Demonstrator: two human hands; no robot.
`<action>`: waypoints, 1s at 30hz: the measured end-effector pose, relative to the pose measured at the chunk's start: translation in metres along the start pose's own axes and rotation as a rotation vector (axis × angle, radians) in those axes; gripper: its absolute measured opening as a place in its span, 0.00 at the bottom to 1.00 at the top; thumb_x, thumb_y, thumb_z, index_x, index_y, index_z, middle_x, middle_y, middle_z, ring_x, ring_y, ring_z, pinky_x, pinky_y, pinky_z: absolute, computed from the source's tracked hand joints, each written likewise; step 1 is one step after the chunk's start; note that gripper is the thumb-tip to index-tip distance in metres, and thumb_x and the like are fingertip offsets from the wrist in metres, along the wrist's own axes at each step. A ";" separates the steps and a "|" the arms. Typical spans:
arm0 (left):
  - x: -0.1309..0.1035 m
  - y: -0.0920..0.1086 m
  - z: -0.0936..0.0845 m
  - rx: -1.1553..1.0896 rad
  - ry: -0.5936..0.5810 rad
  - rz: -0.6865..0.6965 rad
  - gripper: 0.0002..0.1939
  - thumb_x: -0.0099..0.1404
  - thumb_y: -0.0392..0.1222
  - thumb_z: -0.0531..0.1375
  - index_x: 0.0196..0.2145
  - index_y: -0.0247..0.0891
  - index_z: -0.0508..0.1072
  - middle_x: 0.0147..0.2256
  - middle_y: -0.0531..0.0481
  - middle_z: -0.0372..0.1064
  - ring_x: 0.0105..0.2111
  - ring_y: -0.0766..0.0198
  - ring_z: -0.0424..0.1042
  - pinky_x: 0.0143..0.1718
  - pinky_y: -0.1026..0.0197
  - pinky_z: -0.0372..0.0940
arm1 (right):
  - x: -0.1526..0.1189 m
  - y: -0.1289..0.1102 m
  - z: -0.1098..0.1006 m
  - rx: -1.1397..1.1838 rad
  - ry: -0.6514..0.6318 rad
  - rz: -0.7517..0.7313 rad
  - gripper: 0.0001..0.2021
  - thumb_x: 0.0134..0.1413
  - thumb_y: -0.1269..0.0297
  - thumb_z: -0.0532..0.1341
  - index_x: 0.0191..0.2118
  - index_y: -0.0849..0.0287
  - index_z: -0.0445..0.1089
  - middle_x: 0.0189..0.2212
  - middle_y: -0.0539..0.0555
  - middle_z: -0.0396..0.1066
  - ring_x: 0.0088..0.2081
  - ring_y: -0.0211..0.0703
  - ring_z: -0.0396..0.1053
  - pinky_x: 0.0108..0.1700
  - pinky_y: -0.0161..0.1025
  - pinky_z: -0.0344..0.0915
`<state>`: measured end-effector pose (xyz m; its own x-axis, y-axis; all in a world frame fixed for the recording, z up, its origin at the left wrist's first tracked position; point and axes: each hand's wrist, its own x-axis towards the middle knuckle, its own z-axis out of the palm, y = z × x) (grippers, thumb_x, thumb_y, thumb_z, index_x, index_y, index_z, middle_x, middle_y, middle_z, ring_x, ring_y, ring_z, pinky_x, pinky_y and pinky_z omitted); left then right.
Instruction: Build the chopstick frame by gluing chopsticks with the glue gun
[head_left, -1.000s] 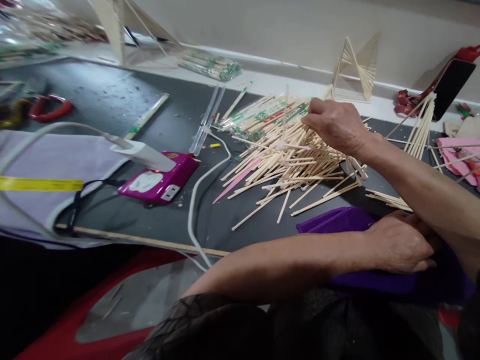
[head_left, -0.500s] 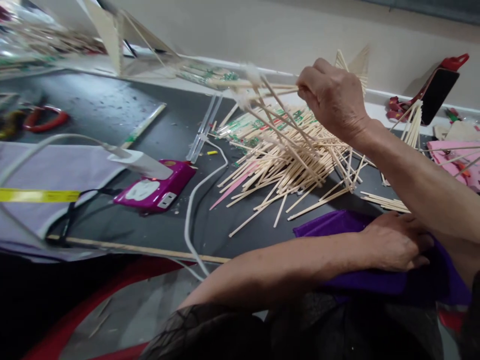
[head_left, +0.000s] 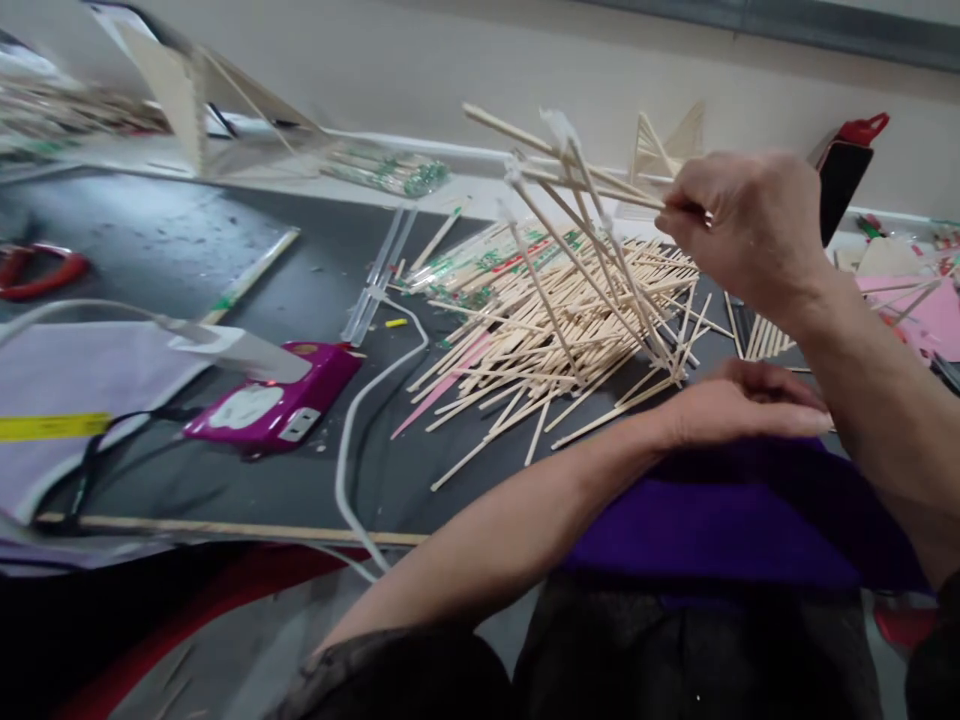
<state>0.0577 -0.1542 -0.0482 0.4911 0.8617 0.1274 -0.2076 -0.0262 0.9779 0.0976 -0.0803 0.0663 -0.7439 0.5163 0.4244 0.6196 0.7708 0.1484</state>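
Observation:
Raised over the table, my right hand pinches the end of a frame of joined wooden sticks. Whitish blobs sit at several of its joints, and its other sticks slant down in front of a heap of loose wooden sticks. Below it, my left hand has its fingers stretched out and holds nothing that I can see. It is just above the far edge of a purple cloth spread at the table's front, over my lap. My right forearm passes close to the left fingertips.
A magenta power box with a white plug and cable stands left. Red-handled pliers lie far left. Stick models, packets of sticks and a phone are along the wall. Pink material lies right.
My left hand has risen from the purple cloth toward its far edge, its fingers now extended. My right hand has shifted right, carrying the stick frame. The camera view has turned slightly.

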 end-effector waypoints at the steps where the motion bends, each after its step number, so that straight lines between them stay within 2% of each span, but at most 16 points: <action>1: 0.000 0.004 -0.006 -0.032 0.033 -0.015 0.15 0.53 0.46 0.68 0.36 0.35 0.77 0.34 0.47 0.77 0.35 0.63 0.74 0.34 0.63 0.67 | -0.008 0.003 0.000 -0.017 0.028 0.026 0.16 0.62 0.64 0.50 0.43 0.61 0.74 0.41 0.63 0.76 0.41 0.58 0.71 0.36 0.47 0.60; 2: -0.001 0.007 -0.011 -0.050 0.064 -0.016 0.16 0.52 0.47 0.69 0.36 0.35 0.77 0.34 0.47 0.76 0.34 0.63 0.74 0.29 0.64 0.64 | -0.014 0.007 -0.001 -0.033 0.066 0.056 0.15 0.62 0.64 0.51 0.41 0.60 0.75 0.39 0.61 0.77 0.40 0.55 0.72 0.35 0.44 0.59; 4: -0.002 0.014 -0.022 -0.094 0.209 0.082 0.22 0.49 0.49 0.70 0.40 0.36 0.76 0.38 0.45 0.76 0.36 0.61 0.74 0.26 0.66 0.62 | -0.026 0.013 -0.002 -0.042 0.118 0.068 0.14 0.62 0.62 0.52 0.39 0.59 0.75 0.36 0.58 0.77 0.37 0.51 0.71 0.32 0.41 0.58; 7: -0.005 0.021 -0.033 -0.143 0.344 0.182 0.31 0.49 0.54 0.69 0.49 0.40 0.73 0.49 0.43 0.73 0.46 0.54 0.72 0.31 0.64 0.65 | -0.039 0.018 -0.006 -0.050 0.132 0.109 0.14 0.62 0.62 0.53 0.38 0.59 0.75 0.36 0.58 0.78 0.36 0.50 0.72 0.31 0.41 0.55; 9: -0.008 0.027 -0.037 -0.186 0.400 0.233 0.34 0.51 0.59 0.67 0.53 0.42 0.71 0.52 0.43 0.71 0.51 0.51 0.70 0.35 0.61 0.68 | -0.048 0.020 -0.008 -0.063 0.119 0.146 0.14 0.63 0.62 0.52 0.37 0.59 0.75 0.35 0.57 0.77 0.35 0.48 0.72 0.30 0.41 0.54; 12: -0.011 0.036 -0.040 -0.286 0.474 0.269 0.35 0.56 0.66 0.60 0.54 0.40 0.70 0.50 0.42 0.72 0.53 0.50 0.70 0.38 0.59 0.70 | -0.063 0.022 -0.010 -0.076 0.131 0.171 0.16 0.64 0.61 0.51 0.34 0.59 0.75 0.31 0.55 0.76 0.32 0.45 0.70 0.29 0.40 0.50; 15: -0.012 0.046 -0.043 -0.448 0.527 0.241 0.37 0.63 0.70 0.48 0.52 0.35 0.72 0.44 0.41 0.75 0.47 0.53 0.74 0.34 0.61 0.71 | -0.079 0.024 -0.006 -0.057 0.136 0.177 0.15 0.64 0.60 0.52 0.33 0.59 0.74 0.29 0.54 0.75 0.30 0.42 0.69 0.28 0.39 0.49; 17: -0.011 0.052 -0.047 -0.539 0.569 0.205 0.39 0.66 0.69 0.41 0.50 0.33 0.72 0.40 0.41 0.76 0.41 0.57 0.76 0.30 0.63 0.71 | -0.089 0.024 -0.001 -0.035 0.105 0.153 0.16 0.64 0.60 0.52 0.33 0.59 0.73 0.29 0.54 0.75 0.30 0.41 0.68 0.27 0.38 0.48; 19: -0.011 0.056 -0.052 -0.592 0.617 0.178 0.39 0.67 0.68 0.41 0.50 0.32 0.72 0.36 0.42 0.76 0.34 0.60 0.77 0.26 0.64 0.70 | -0.097 0.024 0.004 -0.022 0.048 0.121 0.17 0.65 0.60 0.50 0.33 0.59 0.73 0.29 0.54 0.75 0.29 0.41 0.68 0.27 0.38 0.46; 25: -0.011 0.060 -0.065 -0.665 0.670 0.112 0.27 0.70 0.55 0.49 0.55 0.33 0.69 0.27 0.47 0.76 0.25 0.64 0.75 0.18 0.68 0.66 | -0.111 0.023 0.019 0.001 -0.130 0.132 0.15 0.64 0.61 0.51 0.33 0.59 0.73 0.29 0.54 0.75 0.28 0.40 0.68 0.26 0.37 0.44; 30: -0.006 0.053 -0.079 -0.596 0.797 0.160 0.18 0.67 0.45 0.56 0.51 0.33 0.72 0.21 0.53 0.72 0.19 0.69 0.72 0.22 0.69 0.68 | -0.120 0.021 0.026 0.075 -0.316 0.095 0.13 0.62 0.65 0.51 0.30 0.59 0.70 0.26 0.54 0.73 0.27 0.40 0.67 0.26 0.37 0.43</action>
<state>-0.0235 -0.1209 -0.0100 -0.2432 0.9636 -0.1114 -0.7175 -0.1014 0.6891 0.1933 -0.1158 -0.0051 -0.7316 0.6685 0.1336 0.6787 0.7327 0.0502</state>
